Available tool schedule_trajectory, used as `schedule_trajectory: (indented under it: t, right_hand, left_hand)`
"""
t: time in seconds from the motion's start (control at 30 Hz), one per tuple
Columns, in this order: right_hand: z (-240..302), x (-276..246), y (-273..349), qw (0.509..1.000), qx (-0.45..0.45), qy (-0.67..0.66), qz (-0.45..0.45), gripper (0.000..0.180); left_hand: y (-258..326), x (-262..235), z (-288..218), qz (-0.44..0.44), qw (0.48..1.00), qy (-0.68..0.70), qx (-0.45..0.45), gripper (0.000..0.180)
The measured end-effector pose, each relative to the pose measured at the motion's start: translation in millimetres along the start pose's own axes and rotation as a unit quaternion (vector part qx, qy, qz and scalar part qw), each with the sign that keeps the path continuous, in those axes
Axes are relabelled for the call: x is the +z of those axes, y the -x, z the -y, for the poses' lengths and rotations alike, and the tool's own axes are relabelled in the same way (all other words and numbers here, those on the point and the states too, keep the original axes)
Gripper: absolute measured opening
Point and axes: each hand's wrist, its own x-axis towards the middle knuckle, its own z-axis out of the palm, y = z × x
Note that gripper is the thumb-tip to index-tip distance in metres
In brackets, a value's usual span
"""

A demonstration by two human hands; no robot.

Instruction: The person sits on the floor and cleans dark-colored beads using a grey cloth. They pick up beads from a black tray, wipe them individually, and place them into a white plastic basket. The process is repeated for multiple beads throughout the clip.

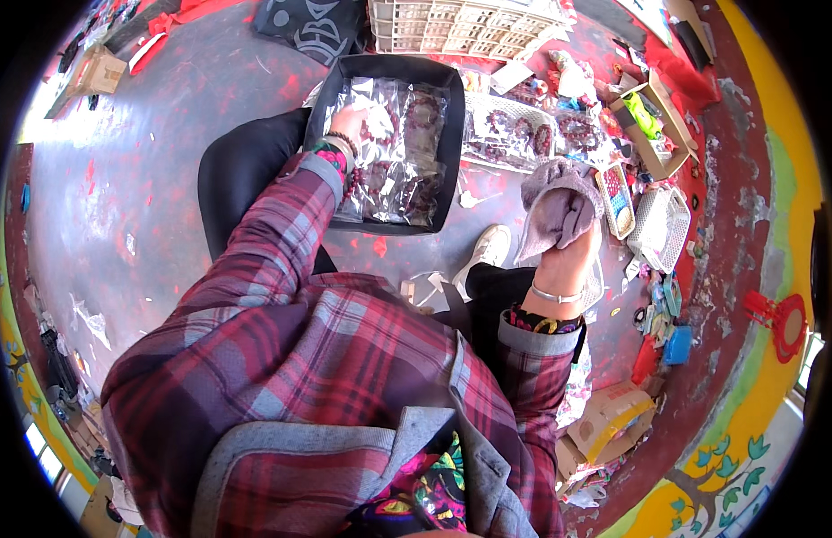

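One view only, from a fisheye camera worn on the person's head and aimed steeply down over the plaid shirt (344, 359), which fills the lower frame close up. The floor (147, 161) lies farther off, curving toward a black rim. A black tray (452, 134) sits at twelve o'clock, and small boxes (654, 125) at two.

Your black tray (452, 134) holds clear bagged bead bracelets (403, 148); the crumpled grey cloth (559, 202) sits bunched upright at your right.
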Motion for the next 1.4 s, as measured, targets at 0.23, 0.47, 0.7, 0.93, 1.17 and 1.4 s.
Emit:
schedule_trajectory:
  t: [0.23,0.47,0.7,0.93,1.17,1.4]
  right_hand:
    - [4.7,36.0,6.7,0.998,0.025,0.030,-0.044,0.036]
    - [1.9,49.5,0.1,0.997,0.062,0.032,0.019,0.040]
    - [1.0,40.7,-3.0,0.997,0.046,0.022,-0.053,0.039]
    - [10.6,45.2,3.1,0.941,0.205,-0.095,0.251,0.033]
    - [33.7,62.9,29.5,0.912,0.360,0.017,0.197,0.021]
    - [57.2,39.7,21.3,0.930,0.347,-0.035,0.118,0.026]
  left_hand:
    - [-45.1,-21.4,56.8,0.058,0.984,-0.163,0.043,0.017]
    - [-72.6,-3.6,40.8,-0.096,0.950,-0.289,0.068,0.028]
    - [-74.9,-18.6,52.9,-0.336,0.812,-0.439,0.189,0.033]
    - [-40.9,57.2,37.8,-0.184,0.796,-0.461,0.346,0.040]
    - [-14.6,182.3,35.2,0.127,0.681,-0.489,0.530,0.013]
    - [-25.7,247.2,105.2,0.302,0.528,-0.718,0.338,0.029]
